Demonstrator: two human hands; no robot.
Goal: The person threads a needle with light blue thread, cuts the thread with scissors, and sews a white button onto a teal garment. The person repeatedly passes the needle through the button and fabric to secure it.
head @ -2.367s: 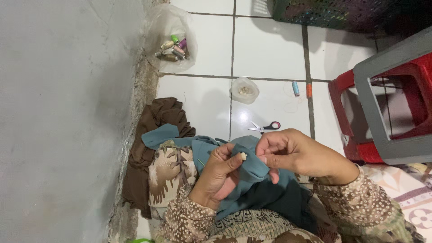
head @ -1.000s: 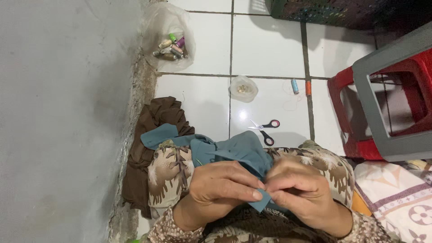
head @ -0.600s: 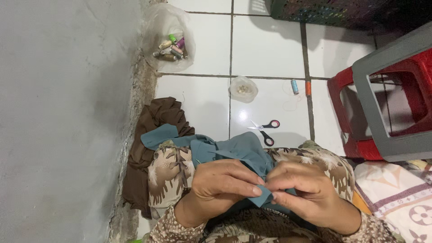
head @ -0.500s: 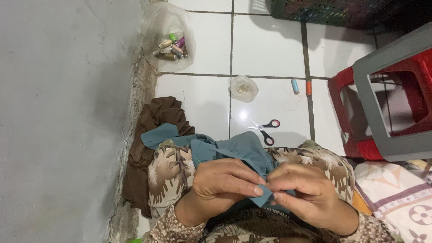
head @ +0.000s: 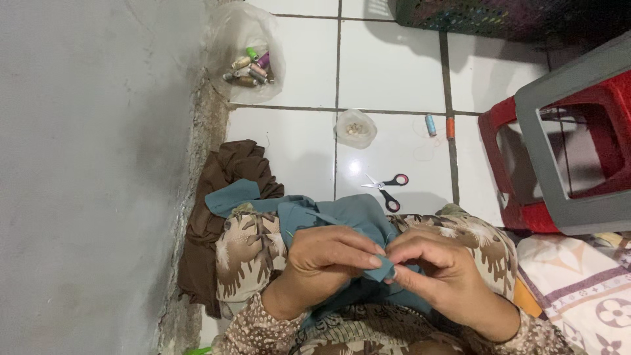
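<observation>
Currently left hand (head: pixel 328 256) and right hand (head: pixel 430 266) both pinch one corner of the teal cloth (head: pixel 342 220) on the lap, fingertips meeting, likely to steady it for stitching; scissors (head: pixel 388 187) on floor at 12 o'clock, within reach.

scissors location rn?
Head view: the scissors lie on the white tile floor just beyond the teal cloth, below the small bag of buttons.
</observation>
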